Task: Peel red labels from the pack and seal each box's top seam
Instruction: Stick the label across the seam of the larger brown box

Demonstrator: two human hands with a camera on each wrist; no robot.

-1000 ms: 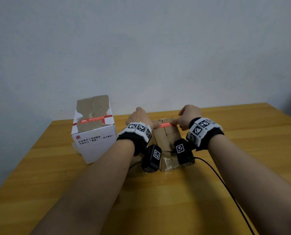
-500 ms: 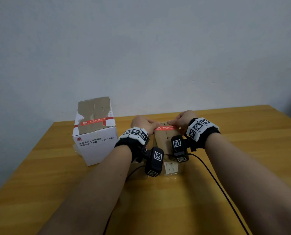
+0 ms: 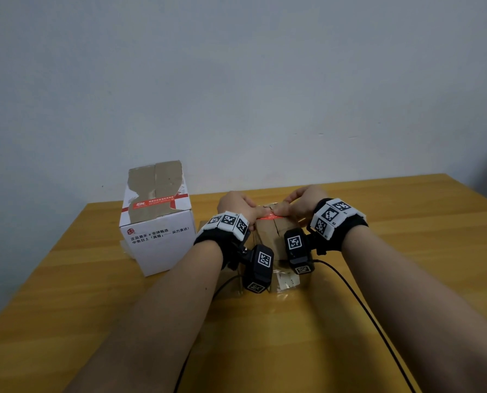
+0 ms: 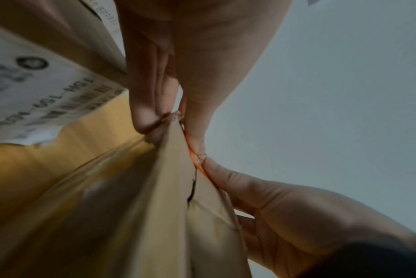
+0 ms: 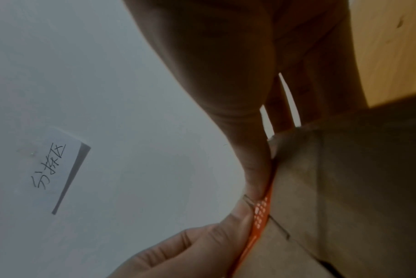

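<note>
White box (image 3: 163, 245), already sealed, stands left on the counter (image 3: 66, 293). Beside it, left hand (image 3: 236, 204) and right hand (image 3: 302, 201) press straight thumbs onto the red label (image 3: 266, 217) across the brown box (image 3: 268, 236) top seam; other fingers curl over its sides.

- We see our left hand (image 3: 236, 204) and right hand (image 3: 303, 201) pressing a red label (image 3: 266, 217) on the brown box (image 3: 268, 236).
- A white box (image 3: 163, 245) stands left on the wooden table (image 3: 406, 251).
</note>
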